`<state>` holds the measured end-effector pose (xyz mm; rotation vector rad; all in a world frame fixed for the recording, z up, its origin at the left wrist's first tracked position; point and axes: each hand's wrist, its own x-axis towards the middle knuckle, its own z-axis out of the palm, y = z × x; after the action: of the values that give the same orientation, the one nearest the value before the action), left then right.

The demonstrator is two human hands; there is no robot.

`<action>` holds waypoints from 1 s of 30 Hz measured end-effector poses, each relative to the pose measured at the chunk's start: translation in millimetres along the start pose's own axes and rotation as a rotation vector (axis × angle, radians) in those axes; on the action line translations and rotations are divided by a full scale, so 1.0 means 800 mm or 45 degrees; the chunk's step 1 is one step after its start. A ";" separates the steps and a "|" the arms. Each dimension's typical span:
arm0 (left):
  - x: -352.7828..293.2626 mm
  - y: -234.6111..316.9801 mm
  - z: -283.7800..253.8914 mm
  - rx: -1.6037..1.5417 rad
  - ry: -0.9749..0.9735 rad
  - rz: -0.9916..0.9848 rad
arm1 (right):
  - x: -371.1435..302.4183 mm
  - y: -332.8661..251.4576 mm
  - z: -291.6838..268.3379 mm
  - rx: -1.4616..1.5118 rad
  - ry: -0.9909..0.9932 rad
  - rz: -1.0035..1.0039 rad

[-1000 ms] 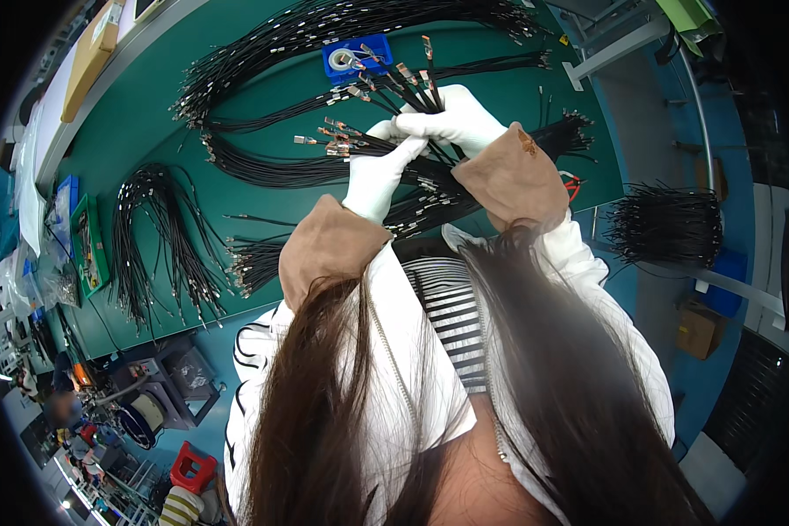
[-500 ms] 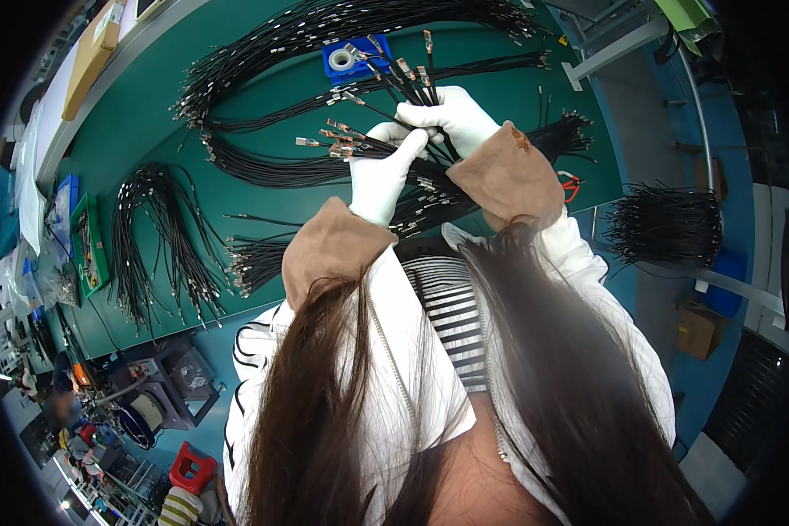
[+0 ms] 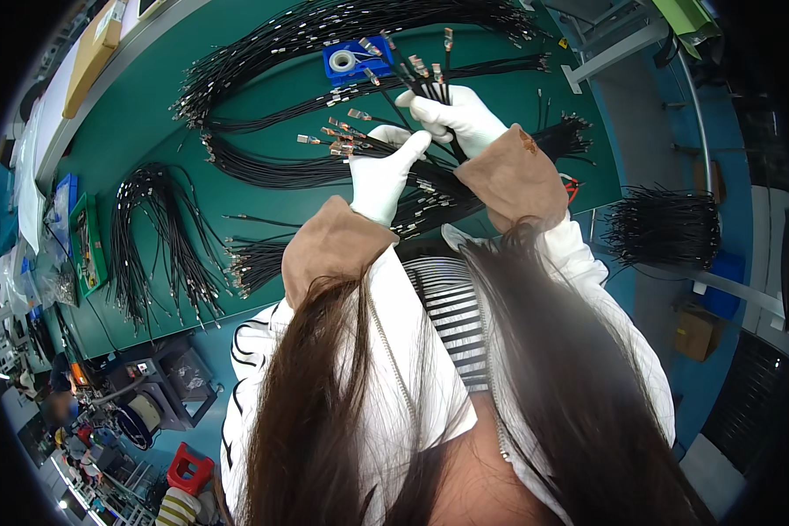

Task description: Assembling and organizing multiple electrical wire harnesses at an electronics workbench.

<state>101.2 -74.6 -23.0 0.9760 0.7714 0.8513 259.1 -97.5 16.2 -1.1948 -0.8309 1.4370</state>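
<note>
Green bench [image 3: 263, 123] | both hands, left [image 3: 384, 175] & right [image 3: 456, 118], gripping black wire bundle [image 3: 412, 83] betw. them

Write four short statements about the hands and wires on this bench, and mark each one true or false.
1. Both hands wear white gloves. True: the left hand and the right hand are gloved.
2. The right hand grips a bunch of black wires with metal terminals. True.
3. The bench top is red. False: it is green.
4. The blue tray with a roll of tape lies in the left hand. False: it rests on the bench beyond the hands.
</note>
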 end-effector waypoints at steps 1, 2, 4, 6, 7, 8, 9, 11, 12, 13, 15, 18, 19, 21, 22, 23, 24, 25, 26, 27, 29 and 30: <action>0.000 0.004 0.002 -0.002 0.017 -0.030 | -0.004 -0.012 -0.002 0.019 -0.014 0.051; 0.001 0.006 0.004 -0.003 0.033 -0.060 | -0.004 -0.016 0.000 0.019 -0.015 0.054; 0.001 0.004 0.005 -0.032 0.033 -0.031 | -0.004 -0.020 0.005 -0.291 0.023 0.011; 0.003 -0.001 0.004 -0.060 0.030 0.000 | -0.002 -0.018 0.006 -0.321 0.049 0.032; 0.005 -0.004 0.002 -0.030 0.019 0.008 | 0.002 -0.012 0.004 -0.414 0.066 -0.026; 0.007 -0.006 0.000 0.000 0.007 0.016 | 0.003 -0.008 0.002 -0.507 0.083 -0.084; 0.008 -0.008 -0.001 0.001 0.004 0.015 | 0.003 -0.008 0.001 -0.506 0.086 -0.084; 0.009 -0.007 -0.003 -0.037 0.027 -0.020 | 0.004 -0.011 0.005 -0.519 0.066 -0.080; 0.010 -0.009 -0.004 -0.037 0.032 -0.019 | 0.003 -0.013 0.008 -0.519 0.062 -0.080; 0.011 -0.010 -0.005 -0.035 0.033 -0.020 | 0.001 -0.017 0.010 -0.538 0.069 -0.064; 0.011 -0.011 -0.006 -0.035 0.036 -0.020 | 0.001 -0.018 0.012 -0.559 0.074 -0.048; 0.009 -0.008 -0.002 -0.050 0.033 -0.009 | 0.001 -0.014 0.011 -0.578 0.061 -0.017; 0.010 -0.008 -0.001 -0.064 0.036 -0.001 | 0.002 -0.010 0.011 -0.501 0.072 -0.034; 0.010 -0.006 -0.001 -0.078 0.035 0.007 | 0.001 -0.008 0.012 -0.424 0.086 -0.053; 0.009 -0.004 -0.004 -0.026 0.028 -0.030 | 0.002 -0.007 0.013 -0.437 0.141 -0.062; 0.008 -0.003 -0.007 0.026 0.020 -0.068 | 0.003 -0.005 0.014 -0.450 0.196 -0.071; 0.008 -0.003 -0.009 0.028 0.026 -0.066 | 0.005 -0.004 0.013 -0.448 0.191 -0.071; 0.007 -0.002 -0.010 0.022 0.036 -0.078 | 0.006 -0.006 0.010 -0.495 0.208 -0.039; 0.005 0.000 -0.010 0.017 0.047 -0.089 | 0.006 -0.007 0.007 -0.541 0.224 -0.006; 0.003 0.002 -0.006 -0.050 0.072 -0.059 | 0.005 -0.007 0.005 -0.498 0.202 0.000; 0.001 0.002 -0.006 -0.050 0.075 -0.059 | 0.006 -0.005 -0.001 -0.388 0.147 0.016; 0.001 0.002 -0.007 -0.051 0.078 -0.060 | 0.007 -0.004 -0.003 -0.277 0.094 0.034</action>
<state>96.7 -71.5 -23.9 0.8967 0.8235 0.8558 262.8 -91.7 17.4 -1.4184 -0.9411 1.3405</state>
